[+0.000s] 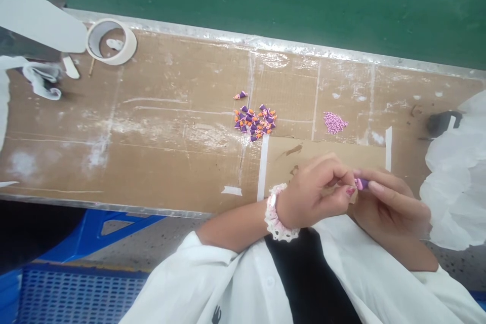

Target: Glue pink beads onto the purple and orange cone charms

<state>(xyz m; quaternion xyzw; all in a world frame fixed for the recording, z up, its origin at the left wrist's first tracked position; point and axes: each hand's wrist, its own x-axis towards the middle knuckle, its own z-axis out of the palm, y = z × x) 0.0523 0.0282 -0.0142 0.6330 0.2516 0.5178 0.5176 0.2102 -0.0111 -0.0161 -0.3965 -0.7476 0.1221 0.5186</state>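
left hand: grip pinching small purple piece; right hand: grip pinching same piece; piece held over front edge of surface; purple-and-orange cones and pink beads lie beyond, mid-surface

From where I sit I can't read any words or numbers; the little dark mark on the white coat stays too small to make out
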